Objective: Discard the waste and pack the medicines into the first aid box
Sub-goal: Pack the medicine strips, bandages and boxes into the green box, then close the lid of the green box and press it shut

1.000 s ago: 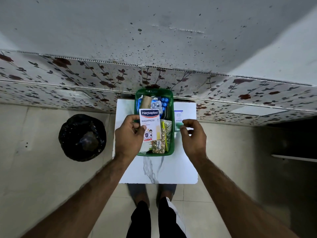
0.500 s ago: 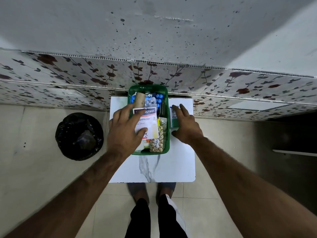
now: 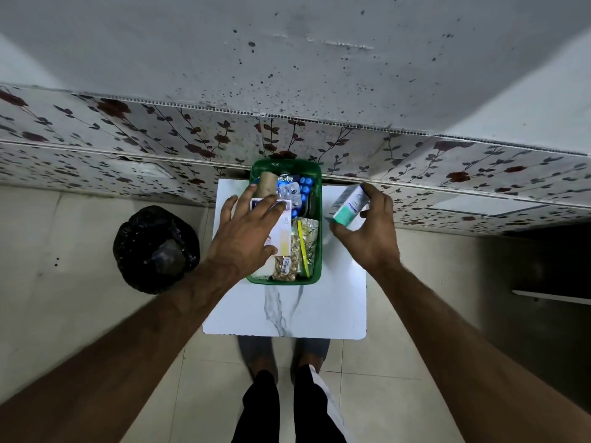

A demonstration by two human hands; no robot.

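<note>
A green first aid box (image 3: 316, 270) stands on a small white marble-pattern table (image 3: 287, 318). It holds a white plaster box (image 3: 283, 236), blister packs (image 3: 289, 195), a bandage roll (image 3: 268, 183), blue items and clear packets (image 3: 302, 247). My left hand (image 3: 246, 233) lies flat with fingers spread on the plaster box, pressing it into the green box. To the right of the green box, my right hand (image 3: 367, 228) holds a white and teal medicine carton (image 3: 348, 204) tilted above the table.
A bin lined with a black bag (image 3: 156, 249) stands on the tiled floor left of the table. A floral-patterned wall panel runs behind the table. My feet show below the table's near edge. A dark shelf edge is at far right.
My left hand has pushed the plaster box down into the green box and spread flat on it. My right hand has picked the teal carton up off the table.
</note>
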